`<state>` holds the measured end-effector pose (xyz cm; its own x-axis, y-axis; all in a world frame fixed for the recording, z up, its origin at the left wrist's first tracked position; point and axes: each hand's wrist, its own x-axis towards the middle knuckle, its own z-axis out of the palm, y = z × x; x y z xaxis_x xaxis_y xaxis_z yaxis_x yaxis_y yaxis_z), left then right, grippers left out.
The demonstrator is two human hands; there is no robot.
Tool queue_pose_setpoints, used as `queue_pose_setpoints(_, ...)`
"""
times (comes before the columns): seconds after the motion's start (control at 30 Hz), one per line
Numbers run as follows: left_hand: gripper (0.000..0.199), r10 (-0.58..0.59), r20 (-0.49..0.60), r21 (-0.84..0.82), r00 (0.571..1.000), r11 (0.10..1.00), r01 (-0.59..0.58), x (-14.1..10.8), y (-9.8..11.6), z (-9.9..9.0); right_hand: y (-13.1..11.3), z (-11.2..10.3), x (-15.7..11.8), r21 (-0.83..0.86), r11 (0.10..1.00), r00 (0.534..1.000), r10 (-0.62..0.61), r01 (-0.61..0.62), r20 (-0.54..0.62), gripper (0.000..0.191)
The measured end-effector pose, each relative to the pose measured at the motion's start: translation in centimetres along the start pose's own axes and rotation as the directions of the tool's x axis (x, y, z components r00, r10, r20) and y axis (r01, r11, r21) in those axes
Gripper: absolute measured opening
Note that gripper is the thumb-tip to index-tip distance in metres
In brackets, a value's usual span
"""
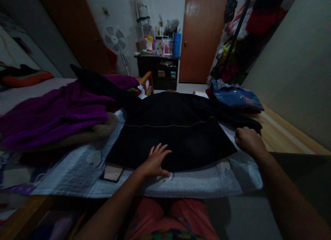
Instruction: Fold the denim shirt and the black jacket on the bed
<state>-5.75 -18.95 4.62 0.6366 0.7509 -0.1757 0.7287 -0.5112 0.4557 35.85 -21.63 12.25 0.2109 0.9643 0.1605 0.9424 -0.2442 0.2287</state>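
A black long-sleeved garment [178, 140] lies spread out, with a thin tan line running across it and its hem toward me. My left hand [156, 160] rests open on the hem near the middle, fingers spread and thumb reaching past the edge. At the end of the right sleeve [232, 117], my right hand [249, 142] is closed in a fist against the cuff's near edge; its fingertips are hidden. The left sleeve [103, 85] stretches up and left over a purple garment [59, 109]. Under the black garment is a light blue quilted cloth [77, 171].
A phone-like flat object [112, 173] lies by the hem's left corner. Folded clothes with a denim piece [236, 95] on top sit at the back right, beside a wooden ledge [289, 129]. Farther back are a fan [115, 38], a dark cabinet [144, 66] and a door [200, 37].
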Motion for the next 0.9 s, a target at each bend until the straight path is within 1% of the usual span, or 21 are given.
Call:
queue_pose_setpoints(0.07, 0.092, -0.009, -0.001, 0.009, 1.000, 1.000, 0.009, 0.1, 0.1, 0.1, 0.2, -0.3, -0.5, -0.030, 1.000, 1.000, 0.008, -0.008, -0.009, 0.031)
queue_pose_setpoints(0.1, 0.093, -0.012, -0.004, 0.013, 1.000, 1.000, 0.012, 0.1, 0.1, 0.2, -0.1, -0.5, -0.6, -0.028, 1.000, 1.000, 0.002, -0.002, -0.029, 0.035)
queue_pose_setpoints(0.13, 0.093, -0.013, -0.008, 0.017, 1.000, 1.000, 0.014, 0.2, 0.1, 0.3, -0.6, -0.7, -0.5, -0.013, 1.000, 0.998, -0.017, 0.016, -0.053, 0.036)
queue_pose_setpoints(0.23, 0.092, -0.013, -0.009, 0.027, 1.000, 1.000, 0.013, 0.3, 0.0, 0.5, -3.6, -0.9, 0.3, 0.097, 0.982, 0.982, -0.153, 0.164, -0.112, 0.021)
queue_pose_setpoints(0.3, 0.092, -0.011, -0.006, 0.027, 1.000, 1.000, 0.011, 0.3, 0.0, 0.5, -5.8, -0.6, 1.0, 0.166, 0.946, 0.958, -0.260, 0.278, -0.124, 0.018)
queue_pose_setpoints(0.37, 0.092, -0.010, -0.003, 0.023, 1.000, 1.000, 0.010, 0.2, 0.0, 0.4, -7.5, 0.1, 1.6, 0.194, 0.929, 0.948, -0.299, 0.316, -0.112, 0.016)
queue_pose_setpoints(0.43, 0.092, -0.010, -0.001, 0.017, 1.000, 1.000, 0.010, 0.2, 0.0, 0.4, -8.5, 1.0, 2.0, 0.196, 0.930, 0.950, -0.296, 0.311, -0.099, 0.015)
queue_pose_setpoints(0.57, 0.092, -0.011, -0.002, 0.008, 1.000, 1.000, 0.011, 0.2, 0.0, 0.4, -9.2, 2.3, 2.0, 0.185, 0.947, 0.963, -0.248, 0.265, -0.110, 0.014)
queue_pose_setpoints(0.77, 0.091, -0.010, 0.000, 0.000, 1.000, 1.000, 0.010, 0.2, 0.1, 0.3, -9.8, 2.4, 1.9, 0.156, 0.958, 0.966, -0.223, 0.242, -0.128, 0.022)
queue_pose_setpoints(0.83, 0.090, -0.016, -0.001, 0.002, 1.000, 1.000, 0.016, 0.1, 0.3, 0.2, -9.2, 2.4, 1.9, 0.168, 0.969, 0.975, -0.159, 0.184, -0.153, 0.021)
queue_pose_setpoints(0.9, 0.087, -0.022, -0.011, 0.005, 1.000, 1.000, 0.022, 0.0, 0.5, 0.1, -8.1, 2.2, 2.0, 0.193, 0.976, 0.981, -0.066, 0.101, -0.182, 0.021)
